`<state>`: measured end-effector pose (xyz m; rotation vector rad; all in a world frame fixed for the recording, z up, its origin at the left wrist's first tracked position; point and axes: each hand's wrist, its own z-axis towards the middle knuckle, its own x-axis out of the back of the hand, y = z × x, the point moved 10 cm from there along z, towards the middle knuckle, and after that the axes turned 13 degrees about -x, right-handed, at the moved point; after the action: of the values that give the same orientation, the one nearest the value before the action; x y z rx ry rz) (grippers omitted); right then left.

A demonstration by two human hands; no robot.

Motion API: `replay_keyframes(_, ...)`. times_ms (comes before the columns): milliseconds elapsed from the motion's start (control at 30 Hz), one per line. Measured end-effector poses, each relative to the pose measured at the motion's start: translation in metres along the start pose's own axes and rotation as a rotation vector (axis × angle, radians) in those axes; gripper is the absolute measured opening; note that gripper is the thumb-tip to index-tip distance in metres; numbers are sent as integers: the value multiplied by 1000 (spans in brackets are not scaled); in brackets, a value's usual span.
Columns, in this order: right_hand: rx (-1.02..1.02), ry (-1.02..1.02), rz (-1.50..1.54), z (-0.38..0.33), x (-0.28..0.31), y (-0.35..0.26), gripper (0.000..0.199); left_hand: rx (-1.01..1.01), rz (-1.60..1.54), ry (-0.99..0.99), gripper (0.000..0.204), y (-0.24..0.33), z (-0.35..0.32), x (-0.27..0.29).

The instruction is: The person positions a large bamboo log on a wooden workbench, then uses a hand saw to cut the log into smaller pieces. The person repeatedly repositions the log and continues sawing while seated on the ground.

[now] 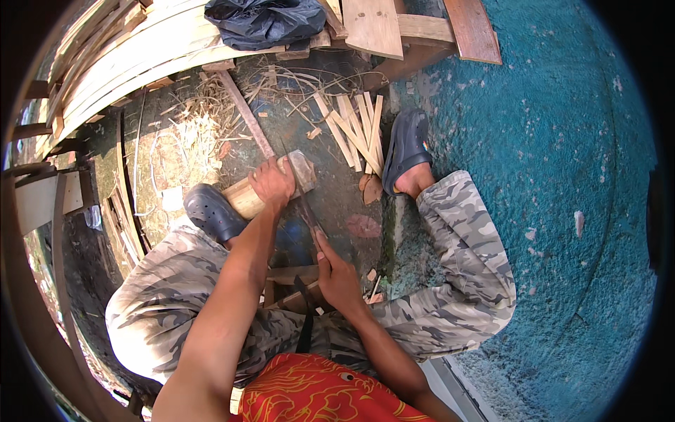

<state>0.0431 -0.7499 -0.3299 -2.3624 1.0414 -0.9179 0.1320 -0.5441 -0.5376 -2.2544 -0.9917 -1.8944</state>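
Note:
My left hand (273, 181) is closed on the near end of a long flat wooden strip (246, 114), over a thick wooden block (244, 200) that lies on the ground between my feet. The strip runs away from me toward the planks at the back. My right hand (341, 281), nearer my body, is wrapped round the handle of a long-bladed knife (306, 211). Its dark, narrow blade points away from me across the block, close beside my left fingers. Exactly where the edge meets the wood is hard to make out.
Thin cut sticks (358, 130) lie beside my right clog (408, 150). Shavings (200, 133) cover the ground beyond the block. Long pale planks (151, 53) and a black plastic bag (265, 22) are at the back. A rough blue wall (562, 176) stands on the right.

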Motion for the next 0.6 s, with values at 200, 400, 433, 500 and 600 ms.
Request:
replay_keyframes(200,-9,34,57,-6,20,-2,41,7,14,95,46,-2,0,0)
replay_keyframes(400,-47,87,47,25,4,-7,43,13,23,81,44,-8,8,0)
replay_keyframes(433,-28,97,66,39,-4,-10,43,37,8,38,45,-10,11,-4)
replay_keyframes(500,33,129,95,55,-9,-13,42,33,-3,41,46,-11,14,-3)
replay_keyframes(600,89,147,115,55,-6,-9,42,17,10,68,46,-8,12,-1)
